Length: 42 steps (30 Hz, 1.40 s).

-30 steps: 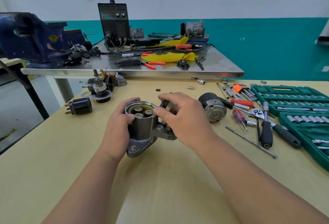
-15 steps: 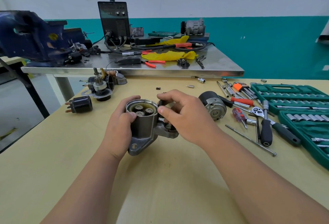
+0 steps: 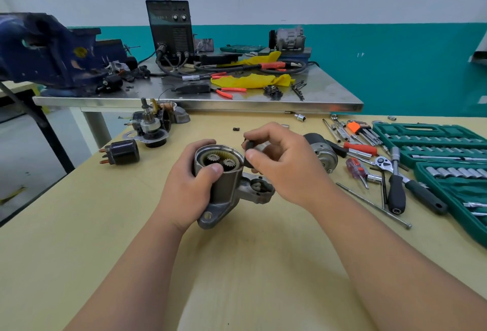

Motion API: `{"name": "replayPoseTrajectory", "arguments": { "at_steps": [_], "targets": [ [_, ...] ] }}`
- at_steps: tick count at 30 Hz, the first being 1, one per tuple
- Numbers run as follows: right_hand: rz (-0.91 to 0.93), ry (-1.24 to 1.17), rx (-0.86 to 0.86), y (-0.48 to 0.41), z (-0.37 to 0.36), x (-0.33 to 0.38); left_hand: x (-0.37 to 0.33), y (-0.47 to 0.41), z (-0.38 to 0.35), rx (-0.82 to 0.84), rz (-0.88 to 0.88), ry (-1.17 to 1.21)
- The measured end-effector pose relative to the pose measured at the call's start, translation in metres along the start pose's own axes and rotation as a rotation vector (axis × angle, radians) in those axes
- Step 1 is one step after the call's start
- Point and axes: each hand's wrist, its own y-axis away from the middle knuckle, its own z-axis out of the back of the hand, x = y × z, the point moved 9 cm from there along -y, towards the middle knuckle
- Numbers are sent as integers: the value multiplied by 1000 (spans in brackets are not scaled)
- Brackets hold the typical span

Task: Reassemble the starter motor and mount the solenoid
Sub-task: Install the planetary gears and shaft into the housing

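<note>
Head view: the left grip (image 3: 189, 186) is curled round the housing (image 3: 226, 188), held nearly upright on the worktop (image 3: 237, 265); its thumb hides part of the gears (image 3: 213, 158) inside. The right grip (image 3: 284, 167) pinches a small black part (image 3: 249, 144), mostly hidden by fingers, just beside the housing's rim. The motor (image 3: 322, 153) is half hidden behind that grip. The solenoid (image 3: 122, 152) lies well left. The socket case (image 3: 434, 141) is cut off at right. The welder's (image 3: 170, 27) writing is too blurred to read.

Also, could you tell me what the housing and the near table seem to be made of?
Housing: apparently cast metal, perhaps aluminium; dull grey with a soft sheen. Table: likely laminated board or wood; pale yellow, smooth, matte, faint grain.
</note>
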Motion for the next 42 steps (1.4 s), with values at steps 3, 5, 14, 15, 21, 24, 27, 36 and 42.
{"name": "replayPoseTrajectory", "arguments": {
  "at_steps": [3,5,14,15,21,24,27,36,42],
  "targets": [
    [6,-4,28,2,-1,0,1,-1,3,-19,10,10],
    [23,20,42,2,-3,2,0,0,3,-14,7,3],
    [8,72,53,6,-8,-3,2,-1,5,-29,19,-15],
    [12,56,19,6,-7,-2,2,-1,6,-32,19,-11],
    [89,55,-32,4,-3,8,-4,0,-1,19,-27,-39],
    [88,50,-41,5,1,6,-4,0,-2,17,-36,-52],
    [23,23,25,6,-6,-5,-3,-1,0,1,-27,-33],
    [-22,-75,16,4,-9,-15,-3,0,2,5,-27,-17],
    [-28,-114,-54,3,-5,-16,-5,0,3,-2,-33,-12]
  ]
}}
